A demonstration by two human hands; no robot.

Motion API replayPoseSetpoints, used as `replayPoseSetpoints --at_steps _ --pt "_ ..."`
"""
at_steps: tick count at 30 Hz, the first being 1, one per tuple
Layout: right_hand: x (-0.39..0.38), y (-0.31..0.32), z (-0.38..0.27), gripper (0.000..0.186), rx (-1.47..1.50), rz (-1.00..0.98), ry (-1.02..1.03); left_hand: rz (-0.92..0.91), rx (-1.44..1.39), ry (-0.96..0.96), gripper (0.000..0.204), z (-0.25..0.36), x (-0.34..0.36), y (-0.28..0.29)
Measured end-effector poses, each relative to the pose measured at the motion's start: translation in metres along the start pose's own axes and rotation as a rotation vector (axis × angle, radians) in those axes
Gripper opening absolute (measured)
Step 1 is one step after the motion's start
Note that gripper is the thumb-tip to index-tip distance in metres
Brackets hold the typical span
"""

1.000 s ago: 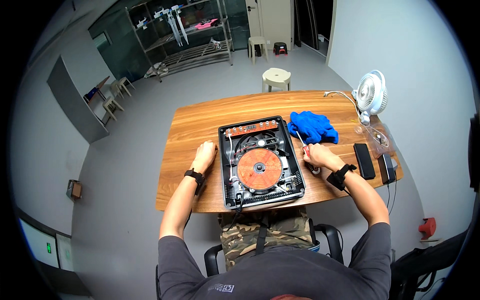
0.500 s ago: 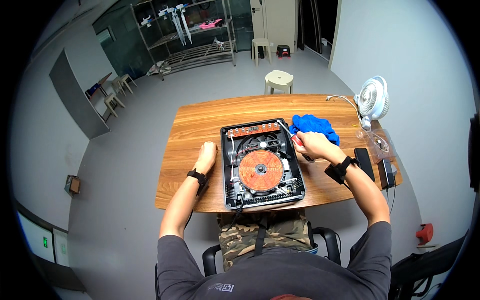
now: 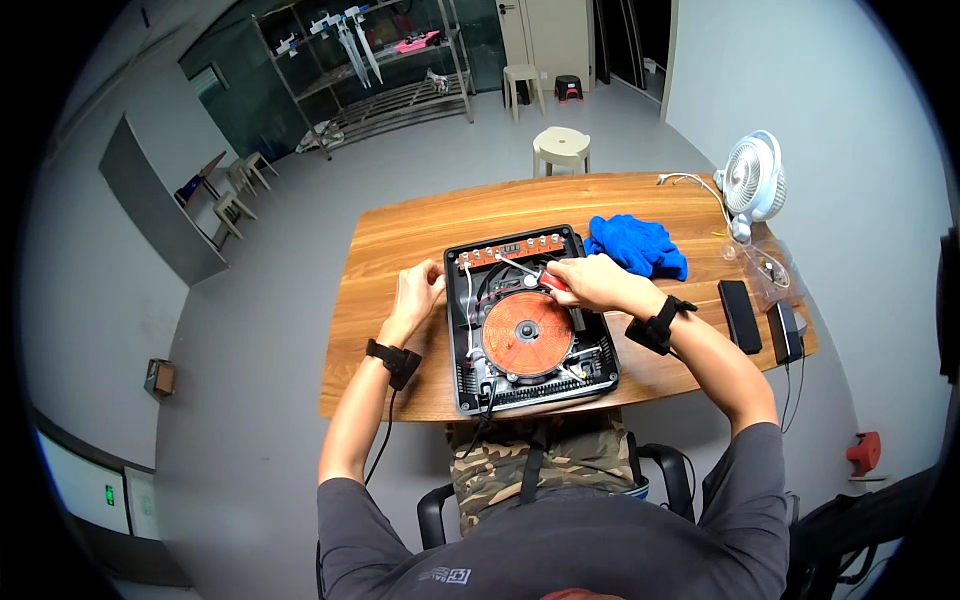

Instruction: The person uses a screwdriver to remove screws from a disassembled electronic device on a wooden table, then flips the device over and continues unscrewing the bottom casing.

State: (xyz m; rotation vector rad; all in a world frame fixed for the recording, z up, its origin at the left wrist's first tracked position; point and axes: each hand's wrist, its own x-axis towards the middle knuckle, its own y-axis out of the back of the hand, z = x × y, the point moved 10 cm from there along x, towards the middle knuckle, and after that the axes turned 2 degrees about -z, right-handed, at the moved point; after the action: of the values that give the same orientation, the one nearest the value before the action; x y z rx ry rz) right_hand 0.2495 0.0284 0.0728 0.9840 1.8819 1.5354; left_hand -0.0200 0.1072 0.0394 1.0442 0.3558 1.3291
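Note:
An opened induction cooker [image 3: 527,332], with a copper coil and fan in a black housing, sits on the wooden table. My right hand [image 3: 590,283] is closed round a red-handled screwdriver [image 3: 552,283]; its shaft reaches over the fan to the orange control board [image 3: 515,252] at the cooker's back. Beside the housing's upper left, my left hand [image 3: 418,292] has curled fingers near or against its edge; what they hold, if anything, is hidden. A crumpled blue cloth [image 3: 635,243] lies right of the cooker.
A white fan [image 3: 750,180] with cables stands at the table's [image 3: 385,250] back right, near a clear plastic bag [image 3: 772,275], a black case [image 3: 738,316] and a black power block [image 3: 784,332]. A cream stool [image 3: 561,143] stands behind the table; a metal rack is farther back.
My right hand has lifted the screwdriver from beside the cooker and moved it leftward over the housing to the board. My left hand has shifted slightly up toward the housing's upper edge.

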Motion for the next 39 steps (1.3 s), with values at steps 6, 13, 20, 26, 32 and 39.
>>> replayPoseSetpoints --at_steps 6,13,20,26,32,39 --pt "0.0 -0.004 -0.006 0.038 0.083 0.018 0.051 -0.146 -0.547 0.04 0.012 0.052 -0.007 -0.007" --pt "-0.006 0.003 -0.014 0.041 0.14 0.053 0.11 -0.141 -0.567 -0.003 0.014 0.055 -0.007 -0.017" --pt "-0.008 0.001 -0.013 0.04 0.165 0.089 0.147 -0.199 -0.533 0.026 0.016 0.056 -0.011 -0.025" --pt "-0.005 0.006 -0.003 0.039 0.495 0.024 0.102 -0.323 -0.734 0.087 0.016 0.055 -0.013 -0.036" --pt "-0.007 0.013 0.029 0.057 0.83 0.0 -0.152 -0.368 -0.844 0.111 0.016 0.061 -0.017 -0.042" --pt "-0.006 0.046 0.032 0.041 0.967 0.149 -0.024 -0.373 -0.846 0.097 0.018 0.058 -0.008 -0.047"
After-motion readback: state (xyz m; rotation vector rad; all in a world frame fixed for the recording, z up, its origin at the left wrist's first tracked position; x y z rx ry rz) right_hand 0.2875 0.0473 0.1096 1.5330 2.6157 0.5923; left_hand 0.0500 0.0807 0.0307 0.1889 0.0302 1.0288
